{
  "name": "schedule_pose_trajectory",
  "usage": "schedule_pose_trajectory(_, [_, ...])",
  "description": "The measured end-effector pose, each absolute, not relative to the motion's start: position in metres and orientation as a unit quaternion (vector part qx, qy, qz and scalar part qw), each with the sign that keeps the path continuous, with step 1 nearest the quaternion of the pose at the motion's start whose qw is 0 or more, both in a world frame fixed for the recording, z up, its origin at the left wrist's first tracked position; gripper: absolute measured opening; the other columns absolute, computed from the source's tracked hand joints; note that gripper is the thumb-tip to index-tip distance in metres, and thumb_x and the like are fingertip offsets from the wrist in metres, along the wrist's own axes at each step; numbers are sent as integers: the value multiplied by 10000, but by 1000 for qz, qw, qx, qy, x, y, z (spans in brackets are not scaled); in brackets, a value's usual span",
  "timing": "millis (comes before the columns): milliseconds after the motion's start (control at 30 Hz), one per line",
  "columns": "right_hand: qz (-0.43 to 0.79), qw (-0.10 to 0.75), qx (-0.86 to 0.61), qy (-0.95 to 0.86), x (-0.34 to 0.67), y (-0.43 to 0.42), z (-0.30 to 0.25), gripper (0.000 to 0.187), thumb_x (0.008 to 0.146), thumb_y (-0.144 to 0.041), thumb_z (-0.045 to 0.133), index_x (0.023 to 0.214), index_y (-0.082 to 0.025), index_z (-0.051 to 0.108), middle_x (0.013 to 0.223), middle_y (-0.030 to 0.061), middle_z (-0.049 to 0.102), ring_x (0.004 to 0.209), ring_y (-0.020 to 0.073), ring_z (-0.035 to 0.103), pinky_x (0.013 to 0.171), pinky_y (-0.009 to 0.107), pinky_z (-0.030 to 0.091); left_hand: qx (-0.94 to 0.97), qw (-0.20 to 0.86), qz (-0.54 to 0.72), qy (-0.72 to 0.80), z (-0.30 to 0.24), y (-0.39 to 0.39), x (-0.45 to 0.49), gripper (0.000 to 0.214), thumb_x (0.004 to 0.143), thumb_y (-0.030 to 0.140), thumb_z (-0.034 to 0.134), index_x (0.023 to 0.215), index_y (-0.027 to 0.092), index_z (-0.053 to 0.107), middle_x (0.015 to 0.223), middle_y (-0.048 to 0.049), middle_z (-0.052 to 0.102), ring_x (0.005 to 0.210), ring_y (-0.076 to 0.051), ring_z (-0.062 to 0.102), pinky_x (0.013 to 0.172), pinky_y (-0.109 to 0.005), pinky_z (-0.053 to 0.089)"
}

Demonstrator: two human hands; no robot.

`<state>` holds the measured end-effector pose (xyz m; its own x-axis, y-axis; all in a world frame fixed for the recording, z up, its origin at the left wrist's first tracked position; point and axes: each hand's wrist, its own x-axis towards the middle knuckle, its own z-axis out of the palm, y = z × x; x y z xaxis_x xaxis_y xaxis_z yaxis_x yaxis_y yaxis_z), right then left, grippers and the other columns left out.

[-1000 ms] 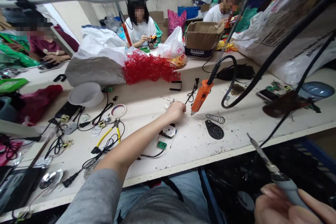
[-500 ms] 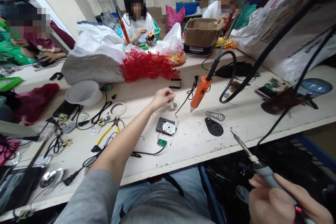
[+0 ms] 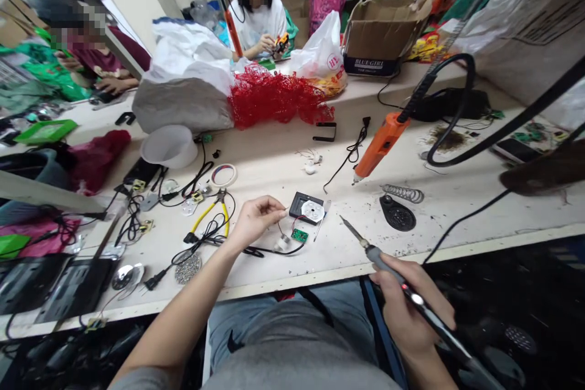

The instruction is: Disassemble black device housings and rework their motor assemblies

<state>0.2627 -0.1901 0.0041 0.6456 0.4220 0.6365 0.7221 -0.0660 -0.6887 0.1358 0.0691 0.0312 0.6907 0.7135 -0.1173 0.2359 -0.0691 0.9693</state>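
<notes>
My left hand is pinched shut above the workbench, holding a thin wire from which a small white part hangs. Just right of it lie a black square housing with a round white board and a small green circuit board on red and black wires. My right hand is wrapped round a soldering iron, low at the bench's front edge. The iron's tip points up and left toward the green board, a short way from it.
An orange electric screwdriver hangs on a black cable over the bench. A spring, a black oval cover, yellow-handled pliers, a tape roll, a white bowl and red netting lie around. Other people sit at the far side.
My left hand has drawn back from the far middle of the bench toward me, carrying the small wired part. My right hand has brought the soldering iron up and left, nearer the boards.
</notes>
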Motion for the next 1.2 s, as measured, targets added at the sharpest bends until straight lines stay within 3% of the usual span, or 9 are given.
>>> schedule_pose_trajectory(200, [-54,577,-646,-497,252,-146,1,393,936,-86,570,1292,-246,621,907,46,723,760,144,710,680,253,596,643,643,209,359,12,42,129,295,585,393,860,687,165,702,627,-14,682,565,-123,601,564,-234,508])
schedule_pose_trajectory(567, [9,572,-661,-486,245,-89,-8,186,929,-124,548,1029,-218,674,876,43,708,808,155,694,740,257,572,614,696,159,335,9,22,135,345,604,437,863,732,154,715,684,-23,700,611,-123,605,598,-231,500])
schedule_pose_trajectory(833, [13,565,-656,-500,249,-92,-13,269,892,-82,504,1076,-227,638,863,19,702,780,155,700,723,262,571,583,718,162,344,-3,21,140,392,575,461,875,739,145,712,651,-29,701,523,-94,552,530,-220,477])
schedule_pose_trajectory(1200, [18,555,-675,-485,249,-88,-20,172,933,-161,565,1071,-228,641,870,20,720,735,143,693,697,252,570,587,717,137,351,-6,25,139,371,568,447,874,740,153,727,624,-13,693,505,-100,559,526,-231,492])
